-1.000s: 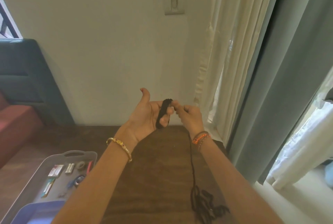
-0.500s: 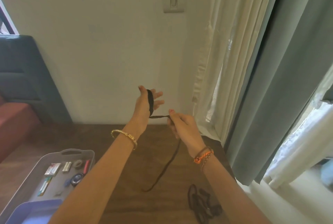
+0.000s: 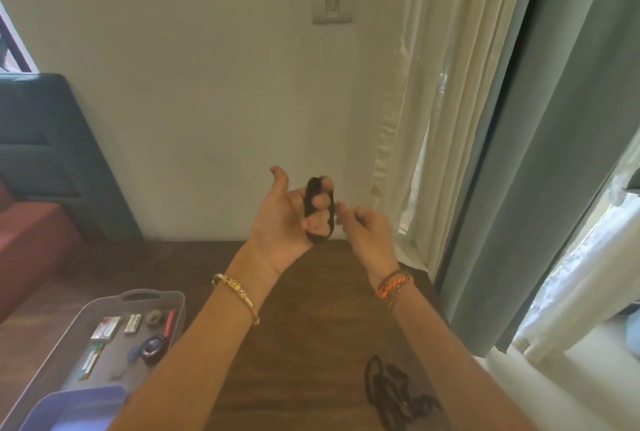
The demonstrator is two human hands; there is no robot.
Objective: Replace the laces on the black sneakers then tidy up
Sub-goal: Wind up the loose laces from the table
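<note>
1. While the left hand (image 3: 287,214) is raised with its palm toward the camera and its thumb pointing up, a black lace (image 3: 320,210) is wound in a loop round its fingers (image 3: 322,201), which are bent a little.
2. The right hand (image 3: 365,234) is just beside the loop, on its right side, with curled fingers; the fingertips are at the lace, and they seem to pinch its end, but this part is blurred.
3. Both hands are in the air above the far edge of a brown wooden table (image 3: 311,326).
4. A second black lace (image 3: 394,396) lies in a loose heap on the table, near the right forearm.
5. A grey tray (image 3: 104,306) with small items stands at the left of the table.
6. The left wrist carries a gold bangle (image 3: 237,295), the right wrist an orange thread band (image 3: 393,286).
</note>
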